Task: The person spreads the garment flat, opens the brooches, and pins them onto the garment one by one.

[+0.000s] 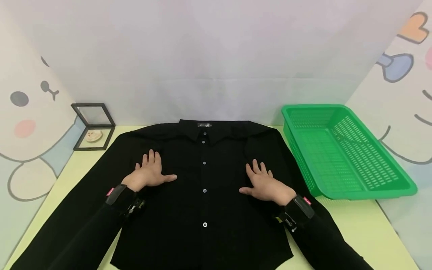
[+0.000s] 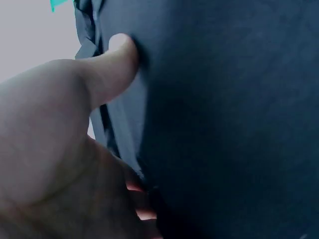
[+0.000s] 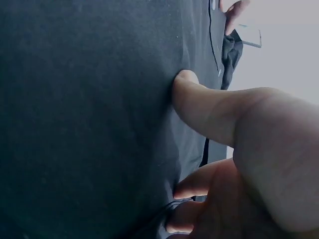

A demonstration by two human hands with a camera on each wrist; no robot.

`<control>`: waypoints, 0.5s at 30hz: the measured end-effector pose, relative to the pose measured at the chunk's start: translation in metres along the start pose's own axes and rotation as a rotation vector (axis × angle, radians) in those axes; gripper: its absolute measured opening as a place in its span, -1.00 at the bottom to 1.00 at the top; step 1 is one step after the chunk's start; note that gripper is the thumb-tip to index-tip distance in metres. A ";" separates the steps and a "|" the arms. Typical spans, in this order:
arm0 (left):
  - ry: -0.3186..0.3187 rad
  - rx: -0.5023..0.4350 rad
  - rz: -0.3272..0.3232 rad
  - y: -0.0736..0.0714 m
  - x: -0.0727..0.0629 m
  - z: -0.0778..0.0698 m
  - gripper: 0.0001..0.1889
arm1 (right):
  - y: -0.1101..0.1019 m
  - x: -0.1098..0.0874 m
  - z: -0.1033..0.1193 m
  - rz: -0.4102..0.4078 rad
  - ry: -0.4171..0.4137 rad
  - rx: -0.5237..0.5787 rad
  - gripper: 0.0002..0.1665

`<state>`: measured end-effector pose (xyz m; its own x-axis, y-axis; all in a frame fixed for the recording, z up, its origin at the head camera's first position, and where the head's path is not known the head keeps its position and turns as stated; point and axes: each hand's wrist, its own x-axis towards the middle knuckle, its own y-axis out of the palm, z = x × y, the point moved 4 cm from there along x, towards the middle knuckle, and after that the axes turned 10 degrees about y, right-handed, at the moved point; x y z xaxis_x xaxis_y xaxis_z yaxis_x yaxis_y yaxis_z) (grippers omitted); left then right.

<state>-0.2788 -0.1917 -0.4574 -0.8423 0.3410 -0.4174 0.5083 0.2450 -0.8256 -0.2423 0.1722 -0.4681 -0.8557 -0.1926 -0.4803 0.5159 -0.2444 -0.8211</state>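
A black button-up shirt [image 1: 222,210] lies spread flat, front side up, with its collar toward the back wall and light buttons down the middle. On its left chest area in the head view rests my left hand [image 1: 148,172], fingers spread and thumb pointing inward. My right hand [image 1: 266,185] touches the other side of the front, also with spread fingers. In the left wrist view, the thumb and fingertips of the left hand [image 2: 55,144] meet the dark cloth. The right wrist view has the right hand [image 3: 269,149] against the fabric, thumb extended.
To the right stands a green plastic basket [image 1: 324,195] with slotted walls, close beside the shirt. A small black hinged frame [image 1: 109,137] holding a pale round object sits at the back left. Pale yellow tabletop [image 1: 357,221] shows around the shirt; a white wall [image 1: 216,60] rises behind.
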 end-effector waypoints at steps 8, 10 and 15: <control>0.011 -0.016 -0.044 0.008 -0.010 -0.002 0.22 | 0.003 -0.001 0.002 -0.036 -0.002 -0.011 0.03; 0.025 -0.001 -0.054 0.013 -0.018 -0.007 0.21 | 0.006 -0.006 0.003 -0.054 0.008 -0.022 0.00; 0.044 0.014 -0.054 0.023 -0.033 -0.013 0.28 | 0.016 -0.017 0.006 -0.067 -0.010 0.000 -0.03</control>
<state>-0.2373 -0.1851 -0.4580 -0.8598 0.3668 -0.3552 0.4593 0.2516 -0.8519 -0.2191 0.1662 -0.4708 -0.8880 -0.1854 -0.4207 0.4571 -0.2574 -0.8514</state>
